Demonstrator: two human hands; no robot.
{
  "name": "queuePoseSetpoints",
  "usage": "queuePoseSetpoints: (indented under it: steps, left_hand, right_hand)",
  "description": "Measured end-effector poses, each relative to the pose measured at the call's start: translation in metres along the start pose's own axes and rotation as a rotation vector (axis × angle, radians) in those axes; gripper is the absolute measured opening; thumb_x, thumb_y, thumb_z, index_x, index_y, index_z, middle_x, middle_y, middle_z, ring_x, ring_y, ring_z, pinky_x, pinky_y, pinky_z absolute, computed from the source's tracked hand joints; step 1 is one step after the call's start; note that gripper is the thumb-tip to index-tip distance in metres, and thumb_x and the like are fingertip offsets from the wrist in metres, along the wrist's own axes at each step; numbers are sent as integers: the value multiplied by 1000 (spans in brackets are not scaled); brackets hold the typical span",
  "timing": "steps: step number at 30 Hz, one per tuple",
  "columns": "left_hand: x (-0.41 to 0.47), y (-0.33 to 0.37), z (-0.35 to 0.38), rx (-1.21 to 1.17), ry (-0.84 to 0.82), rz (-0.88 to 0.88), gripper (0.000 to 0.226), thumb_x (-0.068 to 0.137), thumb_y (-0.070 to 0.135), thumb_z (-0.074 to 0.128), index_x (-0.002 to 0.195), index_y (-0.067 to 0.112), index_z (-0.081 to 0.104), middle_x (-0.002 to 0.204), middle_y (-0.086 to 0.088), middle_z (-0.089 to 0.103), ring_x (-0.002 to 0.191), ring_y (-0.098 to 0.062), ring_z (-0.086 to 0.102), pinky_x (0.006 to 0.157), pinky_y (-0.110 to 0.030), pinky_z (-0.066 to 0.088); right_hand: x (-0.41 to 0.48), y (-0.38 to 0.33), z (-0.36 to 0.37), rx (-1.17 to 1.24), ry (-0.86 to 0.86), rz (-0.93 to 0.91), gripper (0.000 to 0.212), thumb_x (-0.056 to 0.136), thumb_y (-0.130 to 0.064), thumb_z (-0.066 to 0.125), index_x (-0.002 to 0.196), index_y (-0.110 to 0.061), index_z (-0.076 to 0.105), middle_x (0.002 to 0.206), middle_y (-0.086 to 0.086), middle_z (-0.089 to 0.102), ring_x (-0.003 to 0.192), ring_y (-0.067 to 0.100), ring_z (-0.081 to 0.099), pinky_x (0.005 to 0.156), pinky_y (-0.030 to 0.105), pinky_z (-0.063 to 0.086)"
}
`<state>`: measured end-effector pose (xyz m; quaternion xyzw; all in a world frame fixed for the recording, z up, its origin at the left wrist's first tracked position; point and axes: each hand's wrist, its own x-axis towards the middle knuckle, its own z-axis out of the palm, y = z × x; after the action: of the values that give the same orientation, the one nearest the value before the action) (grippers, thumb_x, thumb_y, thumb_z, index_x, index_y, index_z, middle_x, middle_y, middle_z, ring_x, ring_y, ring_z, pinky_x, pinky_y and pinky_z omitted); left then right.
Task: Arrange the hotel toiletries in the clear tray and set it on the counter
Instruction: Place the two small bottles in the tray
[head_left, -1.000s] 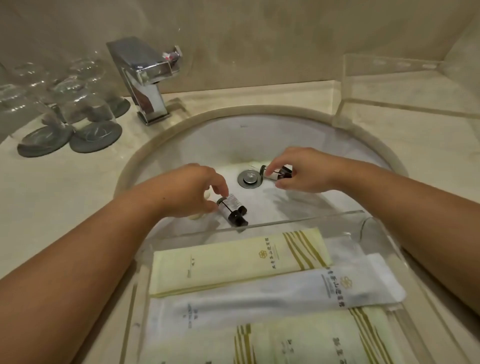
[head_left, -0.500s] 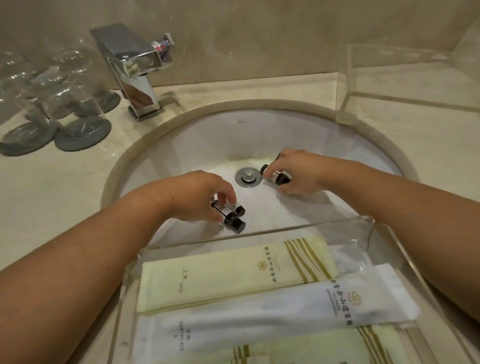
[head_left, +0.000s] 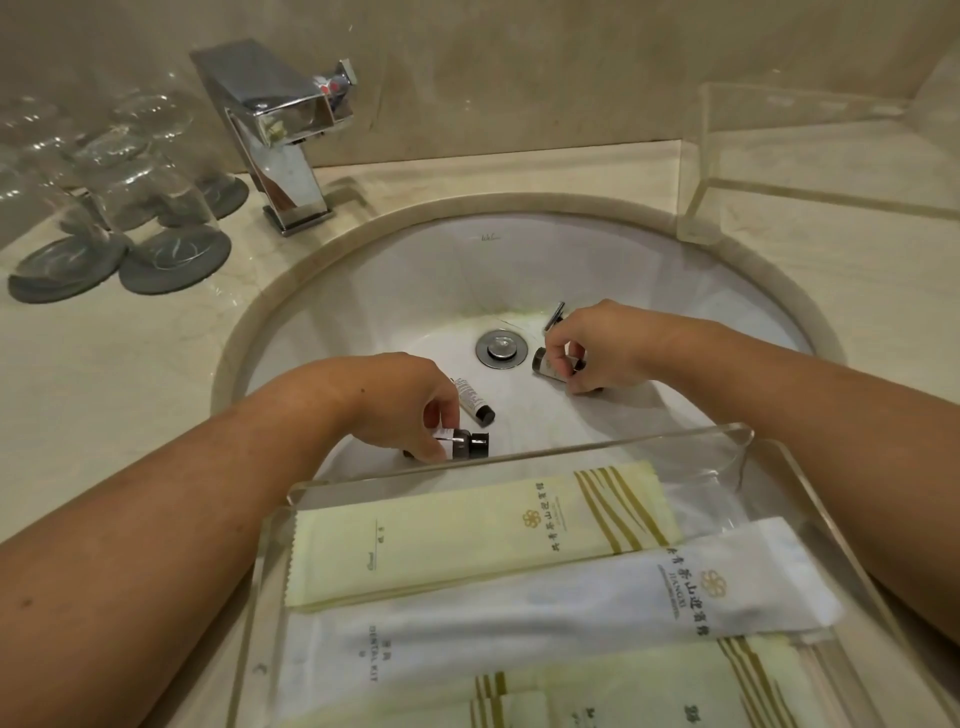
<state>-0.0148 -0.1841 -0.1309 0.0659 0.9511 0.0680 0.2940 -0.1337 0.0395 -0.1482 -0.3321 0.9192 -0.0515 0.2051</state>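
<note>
The gathering step is in hand. The flat sachets (head_left: 467, 535) lie side by side in the tray (head_left: 519, 456), which sits at the near edge of the sink (head_left: 363, 291) with its far wall reaching out over the bowl. The little bottles are down in the bowl, waiting to be fetched. Both arms reach past the tray's far wall into the sink, palms down. The left hand (head_left: 400, 405) has its fingers (head_left: 448, 410) curled and pinches a bottle (head_left: 470, 443) by the body, its dark cap pointing right, low against the porcelain. A second bottle (head_left: 474, 400) lies loose just beside that hand; whether it touches the fingers I can't tell. The right hand (head_left: 597, 348), just right of the drain (head_left: 501, 348), has its fingers (head_left: 560, 358) closed round a third bottle (head_left: 543, 362). A dark stub (head_left: 555, 315) pokes out behind that hand, and I cannot tell whether it is held too. To my eye the next move calls for lifting both bottles over the tray wall and laying them in the bare far corner by the sachets, then reaching for the loose one. They look round and slick, so they may roll. Setting the tray squarely on the counter (head_left: 104, 389) looks yet to come.
</note>
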Motion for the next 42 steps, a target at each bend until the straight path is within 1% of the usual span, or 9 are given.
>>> queuePoseSetpoints:
  steps: [7,12,16,18,21,25,29,35,42]
  left_hand:
    - [-2,-1,-1,15,38,-9,26,81,42,76,105,34,68,95,18,64,88,-8,60,78,-28,51]
    - [-11,-7,-10,-29,331,-23,25,82,41,74,105,33,67,95,16,63,93,-15,59,82,-38,54]
    - [-29,-6,-15,-135,559,8,20,84,40,73,102,32,68,92,14,62,90,-12,58,77,-35,52]
    - [-41,-2,-16,-175,620,25,19,83,41,73,100,34,68,91,14,63,87,-8,59,75,-36,54]
    - [-65,7,-20,-219,677,51,19,83,40,74,100,35,68,95,14,65,89,-8,61,80,-38,55]
    - [-103,24,-23,-282,772,85,21,84,38,75,104,35,69,98,15,66,95,-5,59,73,-20,43]
    - [-139,40,-20,-294,793,126,22,84,40,74,105,38,69,98,18,66,95,0,58,70,-13,36]
    - [-183,59,-5,-266,794,179,22,84,41,74,105,40,69,94,22,64,93,5,57,70,-5,36]
    - [-225,74,21,-241,744,222,21,82,46,71,103,43,69,98,18,67,97,-4,61,72,-9,40]
  right_hand:
    - [-8,-2,-14,140,49,-28,16,83,-20,73,89,-31,63,95,-13,59,81,5,54,64,23,40]
    - [-31,-9,-27,290,173,-56,26,83,-23,73,98,-39,59,104,-16,65,84,5,61,63,26,51]
    - [-58,-18,-40,391,319,-107,27,83,-20,72,101,-39,65,105,-17,68,85,14,69,66,45,62]
    - [-72,-24,-45,412,354,-130,26,82,-22,72,101,-39,67,105,-18,69,88,16,71,66,46,62]
    - [-95,-33,-50,442,396,-161,25,81,-24,73,99,-41,69,102,-17,71,85,20,71,60,40,60]
    - [-128,-46,-57,419,452,-200,24,84,-30,74,103,-42,69,102,-19,70,93,2,64,67,16,46]
    - [-161,-62,-58,394,465,-255,25,85,-30,74,107,-41,69,101,-22,70,98,-3,60,73,4,41]
    - [-209,-79,-48,373,488,-312,23,86,-27,75,107,-37,71,102,-17,72,95,3,62,72,5,40]
    - [-254,-95,-27,353,447,-354,27,86,-26,77,110,-36,71,102,-22,70,100,-2,62,74,5,41]
